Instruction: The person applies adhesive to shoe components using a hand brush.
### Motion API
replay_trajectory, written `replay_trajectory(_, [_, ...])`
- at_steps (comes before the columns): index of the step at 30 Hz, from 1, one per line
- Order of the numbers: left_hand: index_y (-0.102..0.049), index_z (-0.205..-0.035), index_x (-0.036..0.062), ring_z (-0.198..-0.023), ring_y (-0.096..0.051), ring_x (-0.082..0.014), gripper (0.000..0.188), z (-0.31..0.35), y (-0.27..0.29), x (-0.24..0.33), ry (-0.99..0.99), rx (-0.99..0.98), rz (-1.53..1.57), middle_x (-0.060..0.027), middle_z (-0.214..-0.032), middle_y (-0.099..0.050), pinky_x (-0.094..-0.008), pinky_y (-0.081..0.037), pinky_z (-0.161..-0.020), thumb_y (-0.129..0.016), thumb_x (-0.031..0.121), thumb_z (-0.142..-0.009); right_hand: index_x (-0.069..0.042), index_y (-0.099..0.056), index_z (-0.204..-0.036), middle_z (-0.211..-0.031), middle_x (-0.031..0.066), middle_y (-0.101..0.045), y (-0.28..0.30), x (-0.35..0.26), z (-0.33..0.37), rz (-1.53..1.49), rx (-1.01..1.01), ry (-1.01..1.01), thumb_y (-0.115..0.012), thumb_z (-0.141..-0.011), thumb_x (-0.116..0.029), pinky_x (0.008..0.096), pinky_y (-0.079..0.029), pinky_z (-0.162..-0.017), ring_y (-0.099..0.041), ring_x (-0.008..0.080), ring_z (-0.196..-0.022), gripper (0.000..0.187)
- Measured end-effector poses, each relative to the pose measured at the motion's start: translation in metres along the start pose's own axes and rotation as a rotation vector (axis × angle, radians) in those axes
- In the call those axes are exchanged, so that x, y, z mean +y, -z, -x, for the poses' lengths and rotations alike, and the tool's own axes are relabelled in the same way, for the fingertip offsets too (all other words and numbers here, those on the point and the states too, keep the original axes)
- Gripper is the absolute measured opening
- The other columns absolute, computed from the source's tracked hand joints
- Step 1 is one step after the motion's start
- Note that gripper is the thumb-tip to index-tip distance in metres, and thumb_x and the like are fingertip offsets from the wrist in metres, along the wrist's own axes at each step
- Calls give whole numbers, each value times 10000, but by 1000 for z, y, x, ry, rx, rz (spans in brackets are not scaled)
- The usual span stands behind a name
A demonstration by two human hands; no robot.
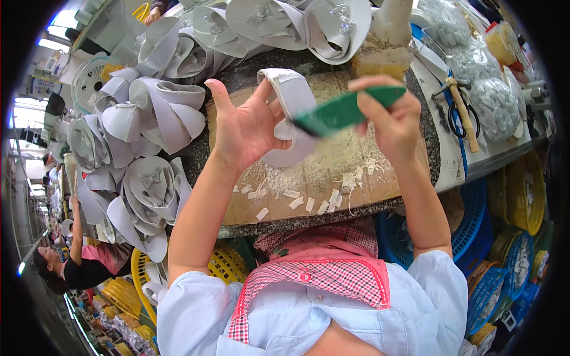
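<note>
My left hand holds a curved white shoe upper over the bench, its fingers behind and inside the piece and its thumb stretched away. My right hand is closed round a flat green-handled tool. The tool's dark end meets the edge of the upper; motion blurs it, so I cannot tell whether it is a brush or a blade. Below them lies a cardboard sheet, crusted with dried glue and strewn with small white scraps.
Stacked white uppers crowd the left, and others with sparkling ornaments line the back. A glue-crusted pot stands behind my right hand. Scissors, a wooden-handled hammer and plastic bags lie right. Another person is far left.
</note>
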State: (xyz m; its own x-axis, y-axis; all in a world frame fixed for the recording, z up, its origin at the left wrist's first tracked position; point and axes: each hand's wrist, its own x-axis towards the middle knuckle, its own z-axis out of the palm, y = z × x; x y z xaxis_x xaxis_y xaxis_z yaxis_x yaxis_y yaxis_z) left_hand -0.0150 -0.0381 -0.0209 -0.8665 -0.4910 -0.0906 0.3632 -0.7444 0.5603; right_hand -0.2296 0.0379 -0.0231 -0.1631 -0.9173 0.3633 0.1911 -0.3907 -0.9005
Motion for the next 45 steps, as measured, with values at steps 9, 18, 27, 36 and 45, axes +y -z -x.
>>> replay_trajectory(9, [-331,-1244,167,-1047,-365,-205,970,-12,-7,0,-80,343,-150,-49,-1155,-448,-531,-228,-824,-50,838,-602,52,-594,-849,-781,105,-590,12,39,33,5,-37,92,-564,-751,42,207,-441,-469,-543,109,-576,103])
replay_trajectory(18, [-360,-1206,133,-1030,-378,-220,928,-34,-8,9,8,467,-204,-56,-1095,-505,-539,-207,-838,-15,794,-654,-25,-619,-877,-778,87,-600,17,58,20,291,-121,413,-580,-700,62,237,-438,-539,-560,155,-625,202])
replay_trajectory(27, [-465,-1147,17,-1015,-480,-224,742,-39,-18,-2,137,619,-1038,-128,-1090,-524,-332,-377,-859,-298,647,-791,-32,-635,-800,-721,115,-609,23,11,24,446,-179,423,-615,-694,-41,256,-454,-519,-590,190,-620,109])
replay_trajectory(36, [-551,-1021,-20,-911,-423,-308,506,56,40,-32,-184,916,-2014,-205,-941,-484,-371,-343,-833,-490,416,-773,-105,-632,-800,-702,51,-560,38,26,-14,757,-527,439,-551,-643,44,298,-424,-525,-550,208,-641,231])
replay_trajectory(45, [-563,-902,-16,-753,-507,-229,280,40,82,-46,-304,964,-1221,-144,-868,-506,-323,-411,-704,-553,196,-721,-137,-586,-780,-628,42,-466,16,25,-19,943,-558,576,-557,-591,18,311,-406,-489,-513,223,-605,246])
